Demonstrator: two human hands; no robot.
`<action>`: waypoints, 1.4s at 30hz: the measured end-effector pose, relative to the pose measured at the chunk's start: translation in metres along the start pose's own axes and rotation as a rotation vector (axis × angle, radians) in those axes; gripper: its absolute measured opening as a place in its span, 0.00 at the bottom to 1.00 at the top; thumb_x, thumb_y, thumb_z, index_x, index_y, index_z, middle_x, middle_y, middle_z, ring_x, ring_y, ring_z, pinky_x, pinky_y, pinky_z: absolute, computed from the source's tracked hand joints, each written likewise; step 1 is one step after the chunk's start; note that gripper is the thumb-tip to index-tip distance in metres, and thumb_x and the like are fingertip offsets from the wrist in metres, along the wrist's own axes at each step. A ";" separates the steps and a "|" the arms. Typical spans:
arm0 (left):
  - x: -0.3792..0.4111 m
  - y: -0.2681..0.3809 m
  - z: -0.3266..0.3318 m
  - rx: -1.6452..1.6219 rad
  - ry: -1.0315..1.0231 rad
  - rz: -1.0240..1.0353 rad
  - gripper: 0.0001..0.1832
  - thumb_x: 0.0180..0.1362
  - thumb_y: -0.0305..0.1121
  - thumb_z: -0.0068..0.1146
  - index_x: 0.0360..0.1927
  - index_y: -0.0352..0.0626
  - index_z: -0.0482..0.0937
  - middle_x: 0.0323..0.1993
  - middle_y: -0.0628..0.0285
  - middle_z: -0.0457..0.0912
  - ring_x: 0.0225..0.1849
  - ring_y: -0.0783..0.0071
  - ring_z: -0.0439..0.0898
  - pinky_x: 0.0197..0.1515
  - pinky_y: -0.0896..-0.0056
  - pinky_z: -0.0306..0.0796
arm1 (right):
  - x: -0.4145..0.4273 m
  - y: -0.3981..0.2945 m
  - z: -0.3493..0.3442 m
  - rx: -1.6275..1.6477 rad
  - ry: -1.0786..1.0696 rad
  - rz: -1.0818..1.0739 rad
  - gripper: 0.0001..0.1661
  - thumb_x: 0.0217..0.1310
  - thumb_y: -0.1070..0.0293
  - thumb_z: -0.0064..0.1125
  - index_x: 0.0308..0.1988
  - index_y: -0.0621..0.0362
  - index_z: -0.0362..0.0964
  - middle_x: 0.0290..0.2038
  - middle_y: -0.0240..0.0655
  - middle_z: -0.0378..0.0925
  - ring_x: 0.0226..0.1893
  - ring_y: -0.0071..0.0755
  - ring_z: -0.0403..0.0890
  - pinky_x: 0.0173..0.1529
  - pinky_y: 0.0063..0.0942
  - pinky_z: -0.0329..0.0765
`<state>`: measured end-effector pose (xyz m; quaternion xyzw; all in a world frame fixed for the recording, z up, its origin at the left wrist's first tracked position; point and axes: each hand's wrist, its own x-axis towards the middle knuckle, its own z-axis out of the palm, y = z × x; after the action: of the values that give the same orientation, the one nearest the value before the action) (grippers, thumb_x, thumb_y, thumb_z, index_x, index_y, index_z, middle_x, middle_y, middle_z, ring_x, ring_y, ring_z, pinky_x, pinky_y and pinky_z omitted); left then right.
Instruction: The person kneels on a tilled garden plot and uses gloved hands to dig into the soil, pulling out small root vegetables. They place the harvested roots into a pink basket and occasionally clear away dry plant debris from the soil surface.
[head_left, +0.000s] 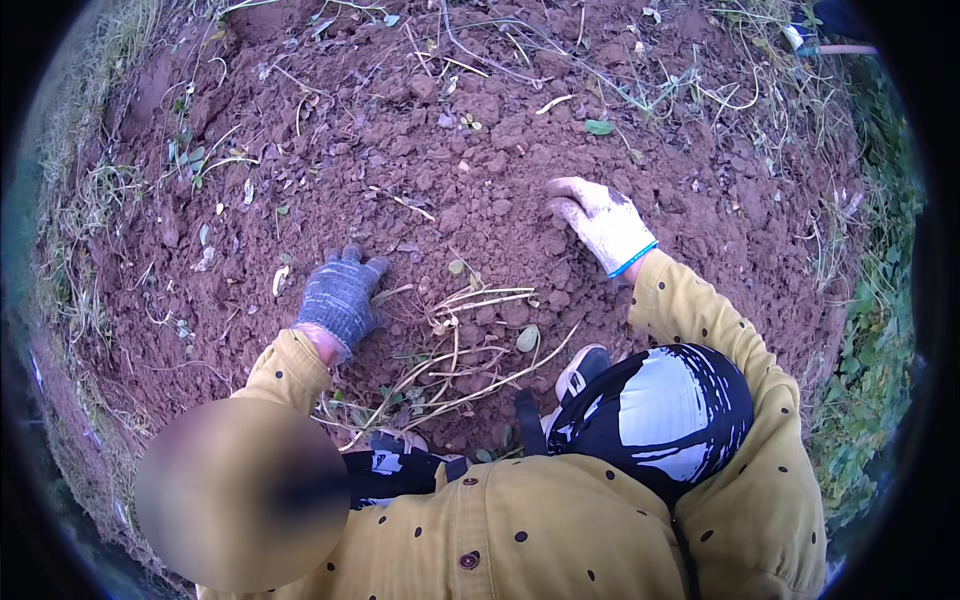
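My left hand (343, 292), in a grey knit glove, rests on loose reddish-brown soil (480, 202) with its fingers apart and nothing seen in it. A short dry stalk (394, 293) lies just beside its thumb side. Farther forward and to the right is my right hand (592, 214), in a soil-stained white glove with a blue cuff edge. Its bent fingertips touch the soil, and whatever may be under them is hidden. Between my hands and my feet lie pale, leafless plant stems (457, 360) and a single round leaf (527, 338).
My shoe (581, 373) and my bent knee (675, 412) in patterned trousers are close to the stems. Dry grass (90, 195) borders the soil on the left, and green leafy plants (874, 360) on the right. Thin vines (495, 56) and scattered leaves lie across the far soil.
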<state>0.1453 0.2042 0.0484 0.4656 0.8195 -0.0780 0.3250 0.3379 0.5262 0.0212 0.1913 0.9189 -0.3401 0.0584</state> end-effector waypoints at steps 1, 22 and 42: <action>0.004 0.000 -0.001 -0.002 -0.012 -0.005 0.42 0.38 0.43 0.77 0.62 0.51 0.73 0.60 0.44 0.71 0.60 0.43 0.73 0.59 0.50 0.71 | 0.004 0.013 -0.006 -0.094 0.120 0.016 0.17 0.64 0.55 0.58 0.49 0.49 0.76 0.47 0.41 0.80 0.50 0.47 0.80 0.55 0.40 0.75; 0.064 -0.003 -0.007 -0.076 -0.207 -0.098 0.22 0.53 0.32 0.62 0.54 0.46 0.76 0.59 0.38 0.70 0.57 0.40 0.76 0.58 0.48 0.73 | 0.089 0.010 0.030 -0.021 0.135 -0.209 0.13 0.64 0.60 0.55 0.45 0.54 0.73 0.39 0.43 0.81 0.42 0.50 0.81 0.49 0.44 0.76; 0.065 -0.012 0.002 -0.111 -0.161 -0.056 0.17 0.52 0.29 0.59 0.47 0.42 0.77 0.47 0.37 0.74 0.48 0.38 0.78 0.51 0.46 0.73 | 0.112 0.040 0.019 0.076 -0.036 0.098 0.29 0.69 0.47 0.52 0.57 0.58 0.69 0.43 0.49 0.81 0.43 0.48 0.83 0.46 0.42 0.78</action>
<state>0.1134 0.2433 0.0056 0.4161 0.8065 -0.0788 0.4126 0.2502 0.5763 -0.0443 0.2322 0.8936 -0.3747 0.0844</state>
